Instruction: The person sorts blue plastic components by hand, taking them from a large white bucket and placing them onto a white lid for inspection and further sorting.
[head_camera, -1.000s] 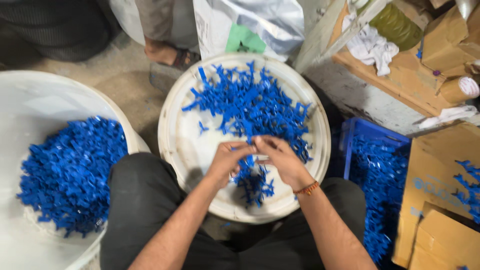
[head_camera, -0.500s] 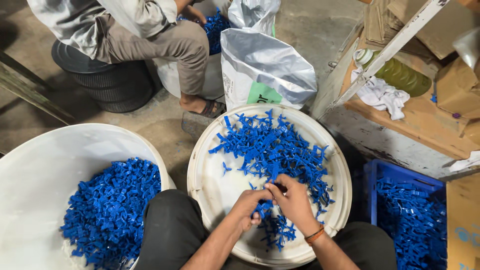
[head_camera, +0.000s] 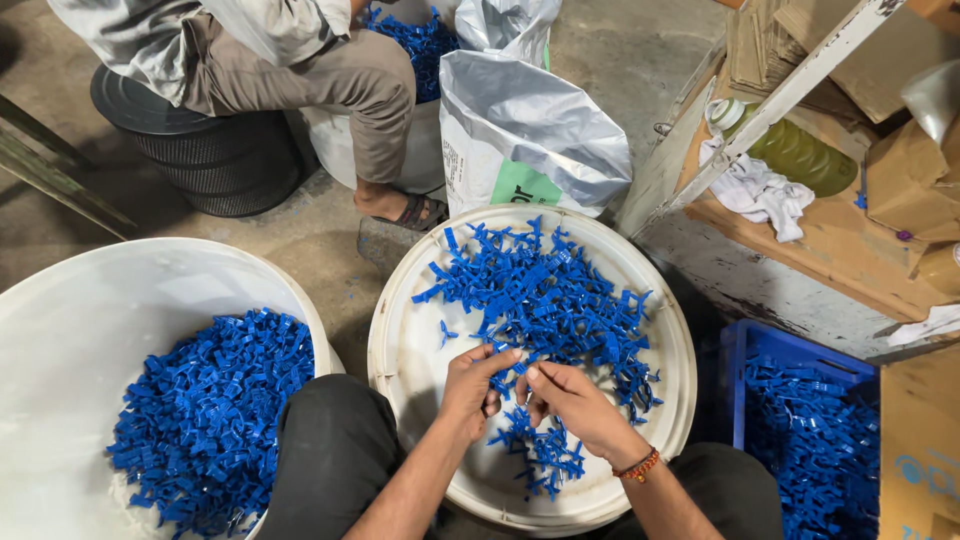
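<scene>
A round white lid (head_camera: 420, 350) rests in front of me, heaped with several small blue plastic parts (head_camera: 545, 290). My left hand (head_camera: 472, 388) and my right hand (head_camera: 570, 400) meet over the near edge of the heap, fingertips pinched on one blue plastic part between them. A smaller cluster of blue parts (head_camera: 540, 455) lies under my wrists. My right wrist carries a beaded band (head_camera: 638, 466).
A big white tub (head_camera: 110, 300) at left holds more blue parts (head_camera: 210, 410). A blue crate (head_camera: 790, 350) of parts stands at right. A silver-white sack (head_camera: 530, 130), a seated person's leg (head_camera: 340, 90), a black stool (head_camera: 200, 150) and a cardboard-covered shelf (head_camera: 830, 220) lie beyond.
The view has tilted up, showing more floor and the seated person. My hands stay together at the heap's near edge, fingers working a blue part.
</scene>
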